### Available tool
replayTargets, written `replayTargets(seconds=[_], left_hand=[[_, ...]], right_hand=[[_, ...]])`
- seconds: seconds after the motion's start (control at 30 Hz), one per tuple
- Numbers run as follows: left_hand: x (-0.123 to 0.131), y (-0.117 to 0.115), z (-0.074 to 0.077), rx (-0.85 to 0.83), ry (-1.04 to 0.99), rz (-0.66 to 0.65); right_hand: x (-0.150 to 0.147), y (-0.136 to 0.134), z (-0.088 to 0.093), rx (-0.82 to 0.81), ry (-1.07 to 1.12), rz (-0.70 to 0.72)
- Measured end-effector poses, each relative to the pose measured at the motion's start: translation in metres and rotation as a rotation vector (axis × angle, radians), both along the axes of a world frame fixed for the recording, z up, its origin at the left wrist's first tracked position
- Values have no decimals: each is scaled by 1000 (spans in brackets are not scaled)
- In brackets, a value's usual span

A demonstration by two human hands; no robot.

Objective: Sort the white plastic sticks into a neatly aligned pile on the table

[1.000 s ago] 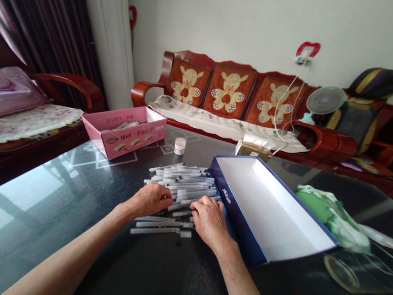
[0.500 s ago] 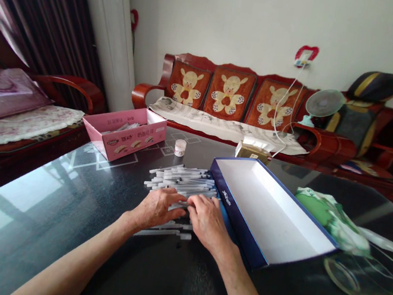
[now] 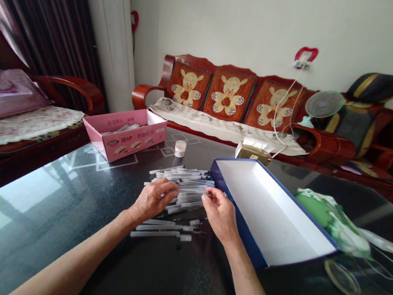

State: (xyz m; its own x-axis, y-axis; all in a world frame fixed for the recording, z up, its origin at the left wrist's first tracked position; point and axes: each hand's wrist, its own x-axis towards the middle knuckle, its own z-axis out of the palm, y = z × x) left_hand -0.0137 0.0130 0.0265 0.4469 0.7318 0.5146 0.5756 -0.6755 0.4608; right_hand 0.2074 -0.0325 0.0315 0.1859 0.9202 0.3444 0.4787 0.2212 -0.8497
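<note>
1. Pens [image 3: 189, 198]: loose heap on tabletop [image 3: 41, 223], beside box [image 3: 268, 207].
2. Left hand [image 3: 152, 199], right hand [image 3: 222, 218]: fingers curled at pens; whether either grip holds one, cannot tell.
3. Handling: light pinch, pens kept parallel.

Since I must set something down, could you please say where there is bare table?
Bare table lies left of the left hand, nearer than the pink box; another patch lies between tub and tissue box. It is crowded at the pens, beside the blue box, and around the green bag.
</note>
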Motion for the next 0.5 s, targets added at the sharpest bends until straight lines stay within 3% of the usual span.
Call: replayTargets(seconds=[0.1,0.2,0.3,0.5], left_hand=[[0,0,-2,76,36,70],[2,-4,2,266,145,149],[6,-12,9,395,261,192],[22,-31,13,472,286,185]], right_hand=[[-4,0,1,-58,232,60],[-11,-2,1,-141,374,44],[-18,-3,-1,-201,444,-5],[-26,-5,-5,-242,428,-87]])
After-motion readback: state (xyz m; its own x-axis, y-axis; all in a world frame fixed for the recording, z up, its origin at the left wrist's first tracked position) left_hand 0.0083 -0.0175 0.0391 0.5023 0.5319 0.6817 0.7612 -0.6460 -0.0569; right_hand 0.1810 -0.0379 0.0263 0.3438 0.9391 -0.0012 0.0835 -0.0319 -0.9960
